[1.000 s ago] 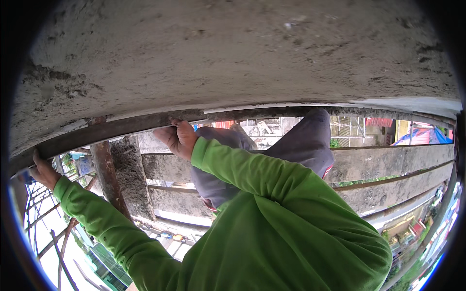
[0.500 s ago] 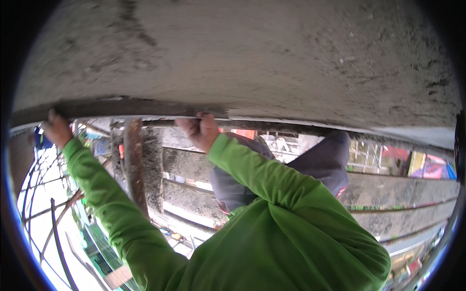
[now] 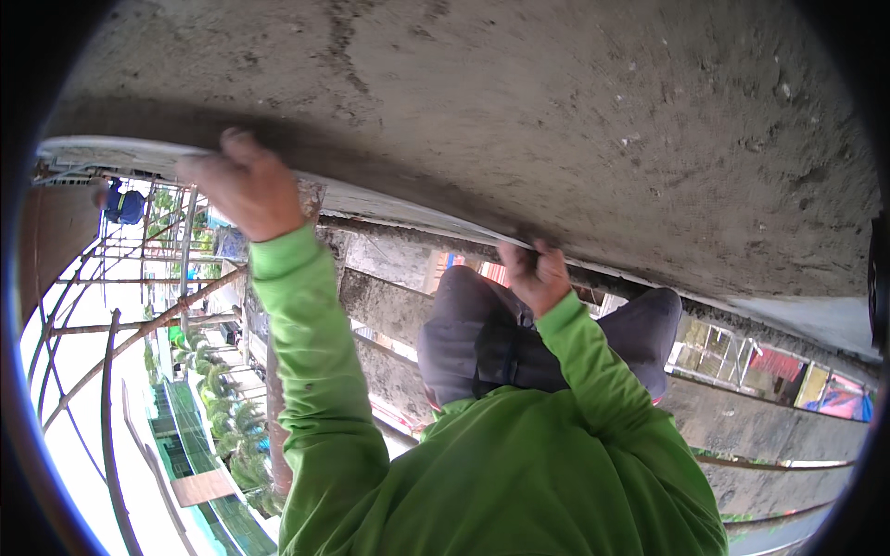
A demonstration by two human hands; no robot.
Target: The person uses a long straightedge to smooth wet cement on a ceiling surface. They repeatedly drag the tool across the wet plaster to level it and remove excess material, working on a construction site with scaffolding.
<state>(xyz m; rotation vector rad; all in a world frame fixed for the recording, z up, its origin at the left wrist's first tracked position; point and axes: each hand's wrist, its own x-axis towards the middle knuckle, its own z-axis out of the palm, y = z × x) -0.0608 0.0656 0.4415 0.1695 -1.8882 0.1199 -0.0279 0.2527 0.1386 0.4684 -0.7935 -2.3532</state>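
Observation:
A rough grey cement surface [image 3: 556,111] fills the upper part of the view. Along its lower edge runs a long, thin straightedge [image 3: 408,196], dark-faced with a pale lower rim. My left hand [image 3: 248,190] is closed over it towards the left, a little blurred, the thumb side against the cement. Further right and lower, my right hand [image 3: 538,275] pinches the straightedge near its right end, fingers curled. Between the two hands the bar slants down to the right. Its far left part fades into the dark rim of the picture.
My bent knees [image 3: 640,334] are below the cement edge, above spaced planks [image 3: 742,417]. Scaffold poles [image 3: 111,398] cross at the left, with a person in dark blue [image 3: 122,202] beyond them. Trees [image 3: 227,417] and green roofing lie far below.
Both hands have shifted right in the view, the left one looking larger and the right one lower. The straightedge now slants down to the right instead of lying nearly level. The view has turned.

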